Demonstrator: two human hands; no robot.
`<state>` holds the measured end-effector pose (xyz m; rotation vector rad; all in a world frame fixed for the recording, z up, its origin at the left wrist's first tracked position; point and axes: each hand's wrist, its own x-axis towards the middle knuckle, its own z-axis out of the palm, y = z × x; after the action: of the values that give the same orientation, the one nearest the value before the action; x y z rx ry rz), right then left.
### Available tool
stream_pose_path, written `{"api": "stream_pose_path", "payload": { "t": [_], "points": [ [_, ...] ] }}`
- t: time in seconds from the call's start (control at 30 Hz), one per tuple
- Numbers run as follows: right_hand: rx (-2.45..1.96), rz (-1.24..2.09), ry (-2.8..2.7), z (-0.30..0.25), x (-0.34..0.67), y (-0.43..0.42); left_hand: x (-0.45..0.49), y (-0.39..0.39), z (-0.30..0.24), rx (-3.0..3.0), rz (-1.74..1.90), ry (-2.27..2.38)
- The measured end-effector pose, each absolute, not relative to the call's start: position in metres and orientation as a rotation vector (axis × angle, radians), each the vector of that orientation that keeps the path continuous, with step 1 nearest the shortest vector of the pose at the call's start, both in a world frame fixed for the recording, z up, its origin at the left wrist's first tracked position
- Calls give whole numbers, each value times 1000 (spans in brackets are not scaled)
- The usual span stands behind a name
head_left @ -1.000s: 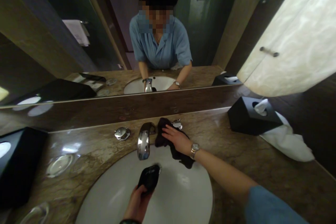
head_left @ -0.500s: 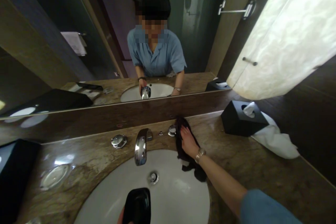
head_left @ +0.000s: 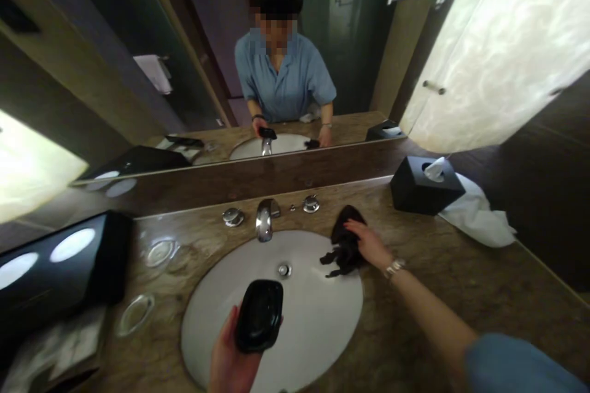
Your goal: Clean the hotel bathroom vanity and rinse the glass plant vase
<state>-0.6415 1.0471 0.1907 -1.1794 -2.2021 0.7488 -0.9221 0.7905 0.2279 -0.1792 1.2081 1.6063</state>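
Note:
My left hand [head_left: 230,359] grips a small black dish [head_left: 259,314] and holds it over the white sink basin [head_left: 322,319]. My right hand [head_left: 370,244] presses a dark cloth [head_left: 343,239] on the brown stone counter [head_left: 415,295] at the basin's right rim, fingers closed over it. A chrome tap [head_left: 264,220] stands behind the basin, with a round knob [head_left: 233,216] to its left and another knob [head_left: 311,203] to its right. The cloth lies a little right of and in front of the right knob.
A black tissue box [head_left: 424,187] stands at the back right with a white towel [head_left: 477,220] beside it. A black tray [head_left: 59,264] and two glass coasters [head_left: 159,252] lie on the left. A mirror [head_left: 276,73] runs along the back wall.
My right hand slid the cloth from behind the tap and right knob rightwards and towards me, to the basin's right rim. My left hand brought the black dish nearer and higher in view.

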Motion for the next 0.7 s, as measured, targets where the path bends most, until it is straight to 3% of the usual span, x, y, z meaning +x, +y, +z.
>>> {"api": "stream_pose_path", "payload": {
  "t": [0.13, 0.33, 0.43, 0.57, 0.7],
  "points": [
    [-1492, 689, -1769, 224, -596, 1006, -909, 795, 247, -147, 1633, 1144],
    [-1297, 911, -1907, 239, -732, 874, -865, 816, 248, 232, 1463, 1139],
    [-1185, 700, -2409, 238, -768, 854, -859, 823, 247, 176, 1289, 1152],
    [-645, 254, -3132, 260, -724, 846, -844, 823, 242, 139, 1152, 1168],
    [-449, -80, -3269, 284, -646, 892, -809, 827, 249, 215, 1096, 1056]
  ]
}}
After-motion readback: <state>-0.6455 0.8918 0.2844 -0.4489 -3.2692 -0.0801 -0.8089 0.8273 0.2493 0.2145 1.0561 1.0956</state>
